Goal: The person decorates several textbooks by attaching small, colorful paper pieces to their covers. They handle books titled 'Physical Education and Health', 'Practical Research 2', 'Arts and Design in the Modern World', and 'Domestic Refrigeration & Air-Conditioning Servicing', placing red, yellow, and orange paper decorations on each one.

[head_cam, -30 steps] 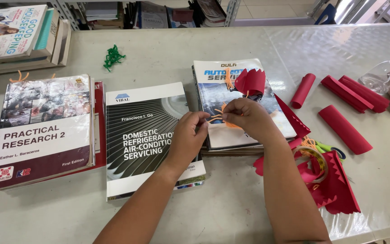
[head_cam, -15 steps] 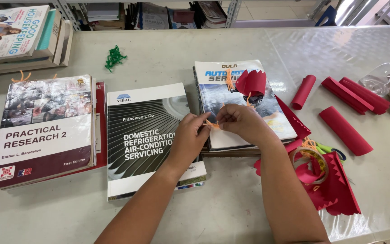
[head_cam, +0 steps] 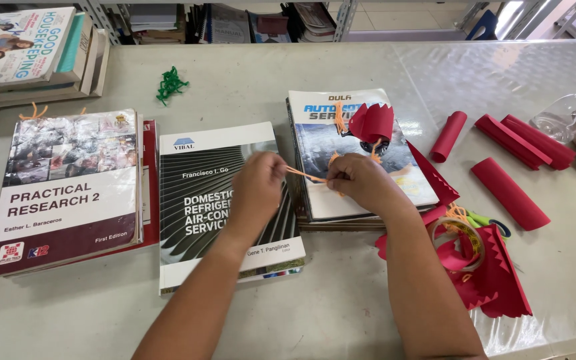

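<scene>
Both hands are above the books on the counter point(head_cam: 341, 313). The left hand point(head_cam: 256, 181) has its fingers closed on one end of a thin orange strand point(head_cam: 307, 176), over the grey-and-white book point(head_cam: 221, 200) in the middle. The right hand point(head_cam: 360, 180) pinches the other end of the strand, over the stack of books point(head_cam: 361, 153) at the right. The strand runs straight between the two hands, slightly sloping down to the right.

A red paper piece with a toothed edge point(head_cam: 370, 122) lies on the top book of this stack, just beyond the right hand. Three red paper rolls point(head_cam: 509, 192) lie further right on the counter. A clear plastic bag point(head_cam: 571, 113) is at the far right edge; what is inside it I cannot tell. Near the right forearm there is a heap of red cut paper point(head_cam: 495, 273) with a tape roll point(head_cam: 460, 235) and green-handled scissors point(head_cam: 489, 221) on it. A small green bundle point(head_cam: 168, 83) lies alone at the far side.
</scene>
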